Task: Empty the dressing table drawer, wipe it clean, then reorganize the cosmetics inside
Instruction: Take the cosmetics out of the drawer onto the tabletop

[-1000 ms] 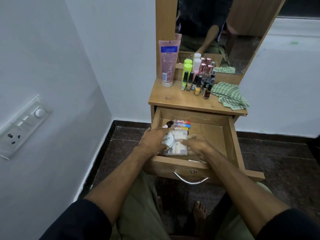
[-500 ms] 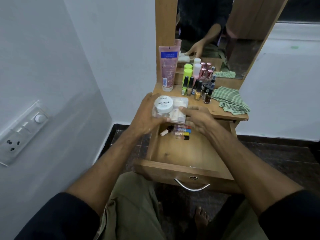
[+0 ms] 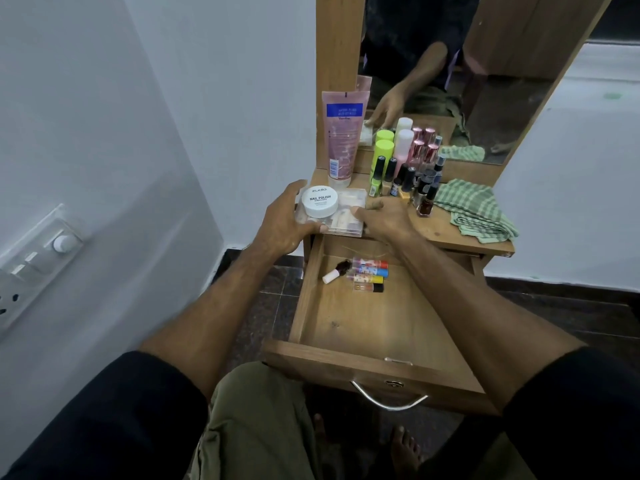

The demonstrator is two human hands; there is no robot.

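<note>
A: You hold the flat clear plastic box [image 3: 341, 216] over the tabletop's near left edge. Your left hand [image 3: 282, 221] curls round it; your right hand [image 3: 382, 220] pinches its right side.

B: The round white nail polish jar [image 3: 319, 201] on top could slide off if you tip it.

A: Inside the open wooden drawer [image 3: 374, 327], at the far end, lie four little colourful tubes [image 3: 369, 274] and a small dark bottle with a white cap [image 3: 336, 271].

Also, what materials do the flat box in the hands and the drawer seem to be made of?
Flat box: probably clear hard plastic, glossy; its contents show through. Drawer: wood or wood-look laminate, matte brown with visible grain; which one I cannot tell. Its handle looks like shiny metal.
</note>
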